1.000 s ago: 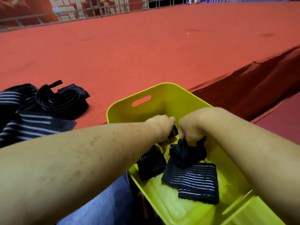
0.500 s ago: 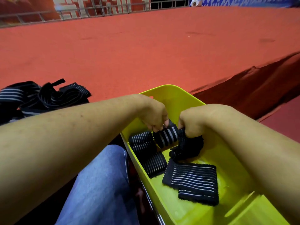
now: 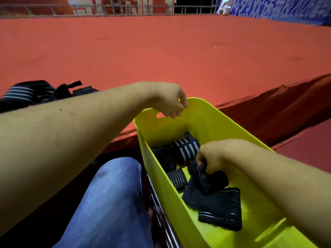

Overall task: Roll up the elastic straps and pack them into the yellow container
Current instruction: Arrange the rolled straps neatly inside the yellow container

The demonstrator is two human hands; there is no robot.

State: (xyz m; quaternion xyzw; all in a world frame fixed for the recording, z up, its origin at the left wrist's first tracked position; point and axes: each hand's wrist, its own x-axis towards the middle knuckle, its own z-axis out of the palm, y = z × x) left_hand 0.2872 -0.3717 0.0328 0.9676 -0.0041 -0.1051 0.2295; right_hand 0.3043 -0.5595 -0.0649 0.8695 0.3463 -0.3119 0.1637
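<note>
The rolled strap point(image 3: 186, 151) is now released by the left grip point(image 3: 167, 101), lifted over the yellow container's point(image 3: 215, 126) far rim. A second strap point(image 3: 213, 181), seemingly loose, is grasped by the right grip point(image 3: 213, 158).

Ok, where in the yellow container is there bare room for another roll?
The yellow plastic container has bare floor at its near end, on the person's side of the flat folded black strap. The far left corner is crowded with rolled striped straps, and the right hand grips a black strap bundle mid-container.
</note>
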